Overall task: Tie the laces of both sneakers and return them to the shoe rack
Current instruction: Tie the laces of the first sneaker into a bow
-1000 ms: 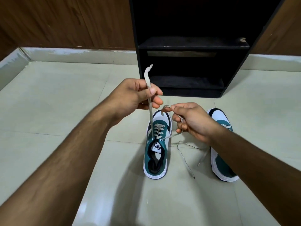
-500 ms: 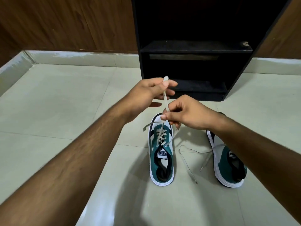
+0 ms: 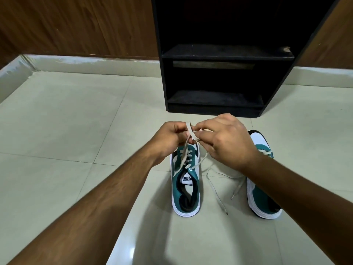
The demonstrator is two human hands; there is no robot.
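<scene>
- Since half a second ago, your left hand [image 3: 169, 139] has dropped level with your right hand [image 3: 223, 142], both now meeting above the toe of the teal-and-white canvas sneaker [image 3: 186, 180].
- Fingers of both hands pinch its flat beige lace [image 3: 191, 131], crossed between them.
- Second matching sneaker [image 3: 262, 190]: on the pale tiled floor [image 3: 76, 121] just right, laces loose.
- Black wooden shoe rack [image 3: 219, 81]: beyond, against the wall.
</scene>
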